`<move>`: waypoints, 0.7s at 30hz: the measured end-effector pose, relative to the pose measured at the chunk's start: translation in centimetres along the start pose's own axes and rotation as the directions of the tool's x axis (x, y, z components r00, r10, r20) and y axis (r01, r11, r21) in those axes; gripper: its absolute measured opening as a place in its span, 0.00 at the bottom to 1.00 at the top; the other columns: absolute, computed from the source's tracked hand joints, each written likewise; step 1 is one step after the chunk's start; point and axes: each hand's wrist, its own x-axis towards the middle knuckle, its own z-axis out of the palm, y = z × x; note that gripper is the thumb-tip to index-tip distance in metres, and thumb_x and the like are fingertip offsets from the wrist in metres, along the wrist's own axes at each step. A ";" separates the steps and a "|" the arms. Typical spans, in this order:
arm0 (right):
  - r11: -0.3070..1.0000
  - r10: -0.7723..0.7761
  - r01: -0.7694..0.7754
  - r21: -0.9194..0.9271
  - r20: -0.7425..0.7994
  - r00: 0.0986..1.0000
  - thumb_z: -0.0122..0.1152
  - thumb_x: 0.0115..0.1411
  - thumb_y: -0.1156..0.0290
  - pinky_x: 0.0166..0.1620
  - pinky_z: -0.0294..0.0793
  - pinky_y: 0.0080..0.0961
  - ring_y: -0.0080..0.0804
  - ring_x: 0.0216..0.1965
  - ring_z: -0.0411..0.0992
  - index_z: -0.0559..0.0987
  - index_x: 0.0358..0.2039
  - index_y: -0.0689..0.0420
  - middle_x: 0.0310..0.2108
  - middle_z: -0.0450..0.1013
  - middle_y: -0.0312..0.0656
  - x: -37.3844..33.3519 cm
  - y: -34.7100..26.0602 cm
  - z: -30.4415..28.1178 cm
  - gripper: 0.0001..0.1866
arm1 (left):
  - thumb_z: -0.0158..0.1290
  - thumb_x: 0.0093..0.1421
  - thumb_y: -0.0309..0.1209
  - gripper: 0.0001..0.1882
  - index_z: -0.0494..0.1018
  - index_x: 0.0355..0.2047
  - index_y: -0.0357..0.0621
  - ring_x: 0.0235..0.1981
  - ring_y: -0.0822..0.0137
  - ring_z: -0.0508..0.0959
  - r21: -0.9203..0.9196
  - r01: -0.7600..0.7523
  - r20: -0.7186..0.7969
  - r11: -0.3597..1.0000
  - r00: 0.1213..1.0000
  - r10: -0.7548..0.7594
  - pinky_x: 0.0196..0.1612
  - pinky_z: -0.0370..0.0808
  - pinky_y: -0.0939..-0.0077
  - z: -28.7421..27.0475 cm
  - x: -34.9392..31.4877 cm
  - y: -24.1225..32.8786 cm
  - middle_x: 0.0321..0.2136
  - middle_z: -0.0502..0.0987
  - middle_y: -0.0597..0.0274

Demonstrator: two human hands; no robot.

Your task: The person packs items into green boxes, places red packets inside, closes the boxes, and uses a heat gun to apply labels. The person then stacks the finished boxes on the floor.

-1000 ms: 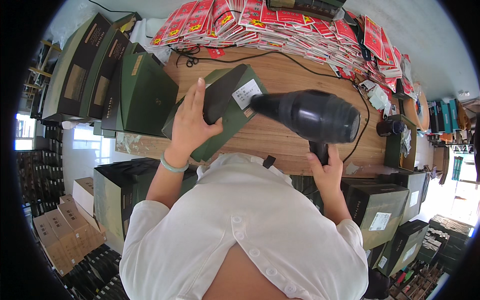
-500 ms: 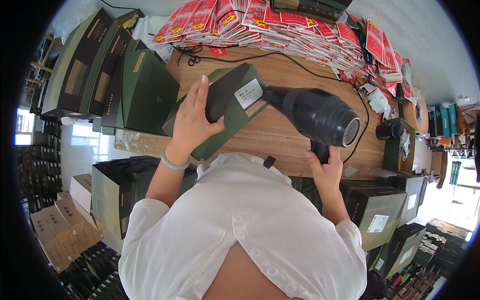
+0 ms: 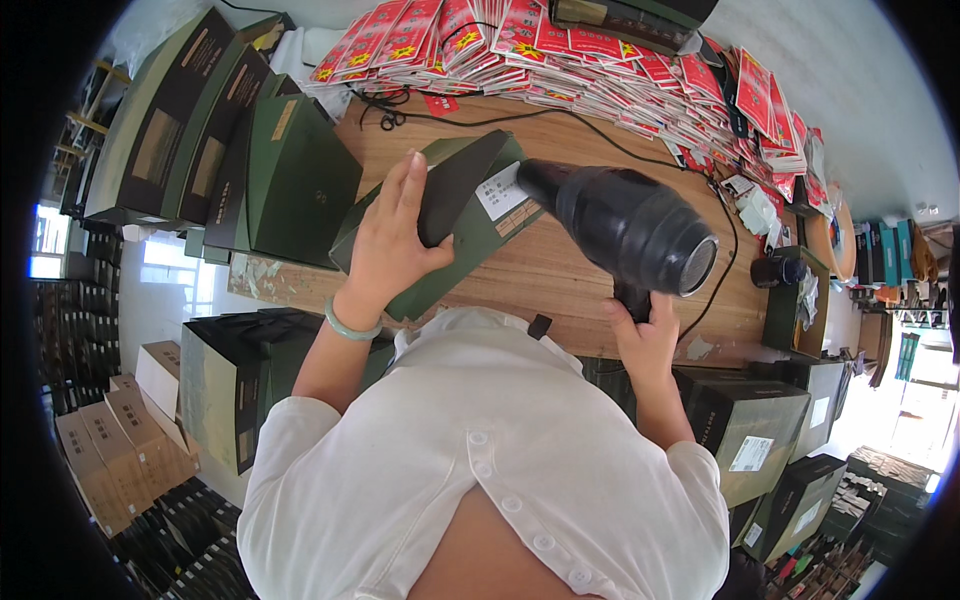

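A black hair dryer (image 3: 630, 222) is in my right hand (image 3: 645, 335), whose fingers wrap round its handle. Its nozzle points left at a white label (image 3: 499, 192) on the end of a dark green box (image 3: 462, 215), at or very close to the label's upper right part. My left hand (image 3: 394, 240) steadies the box, palm on its dark side, thumb toward the labelled end and fingers stretched upward. The box sits tilted on the wooden table (image 3: 590, 310). Part of it is hidden behind my left hand.
Large green boxes (image 3: 305, 185) stand at the table's left. Piles of red packets (image 3: 600, 75) line the back, with a black cable (image 3: 620, 145) and scissors (image 3: 393, 118) before them. An open green box (image 3: 795, 320) holds odds and ends at the right. More boxes (image 3: 740, 425) are below the table.
The hair dryer has shifted slightly left, and its nozzle has moved up over the label's right part. My left hand and the box have barely moved.
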 end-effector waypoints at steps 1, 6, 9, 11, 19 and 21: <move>0.995 0.051 -0.052 0.081 0.007 0.999 0.70 0.57 0.66 0.46 0.70 0.24 0.27 0.39 0.69 0.72 0.54 0.63 0.38 0.74 0.40 0.0 0.3 0.2 0.28 | 0.66 0.38 0.30 0.59 0.46 0.70 0.42 0.51 0.42 0.72 -0.001 0.002 0.000 1.000 1.000 -0.002 0.49 0.75 0.57 0.0 0.0 0.0 0.59 0.63 0.42; 0.993 -0.085 0.090 0.077 -0.060 0.995 0.69 0.58 0.67 0.41 0.72 0.20 0.23 0.34 0.70 0.72 0.54 0.64 0.36 0.74 0.38 0.3 0.7 1.0 0.26 | 0.66 0.38 0.31 0.59 0.46 0.69 0.41 0.50 0.42 0.73 -0.005 0.033 0.012 0.999 0.999 -0.033 0.48 0.76 0.58 -0.2 0.1 0.3 0.60 0.62 0.42; 0.983 0.087 -0.089 0.159 0.015 0.996 0.70 0.58 0.69 0.39 0.72 0.20 0.22 0.33 0.70 0.72 0.54 0.63 0.36 0.74 0.38 0.4 0.1 0.2 0.26 | 0.66 0.38 0.31 0.59 0.47 0.69 0.41 0.50 0.42 0.73 -0.017 0.026 0.009 1.000 1.000 -0.026 0.48 0.76 0.58 -0.1 -0.2 0.6 0.60 0.61 0.42; 0.997 -0.072 0.073 0.029 -0.056 0.996 0.69 0.58 0.69 0.37 0.72 0.19 0.21 0.30 0.69 0.72 0.54 0.63 0.34 0.74 0.37 0.5 0.2 0.5 0.26 | 0.66 0.38 0.31 0.59 0.47 0.69 0.41 0.49 0.42 0.74 -0.024 0.037 0.017 0.999 0.999 -0.037 0.47 0.77 0.58 -0.2 -0.2 0.7 0.60 0.61 0.42; 0.999 0.016 -0.014 0.040 -0.037 0.999 0.71 0.56 0.69 0.39 0.71 0.20 0.25 0.32 0.69 0.72 0.54 0.62 0.34 0.75 0.40 0.3 -0.1 0.2 0.27 | 0.66 0.38 0.31 0.59 0.46 0.69 0.39 0.47 0.42 0.75 -0.034 0.014 0.001 0.999 1.000 -0.014 0.46 0.77 0.58 -0.2 -0.2 0.7 0.58 0.62 0.41; 0.986 0.099 -0.098 0.133 -0.006 0.995 0.74 0.54 0.67 0.40 0.72 0.22 0.30 0.32 0.72 0.74 0.53 0.61 0.35 0.77 0.45 0.4 0.5 0.0 0.29 | 0.66 0.38 0.31 0.59 0.46 0.69 0.38 0.47 0.42 0.75 -0.027 0.007 -0.008 1.000 1.000 -0.007 0.45 0.77 0.58 -0.2 -0.3 0.5 0.58 0.62 0.41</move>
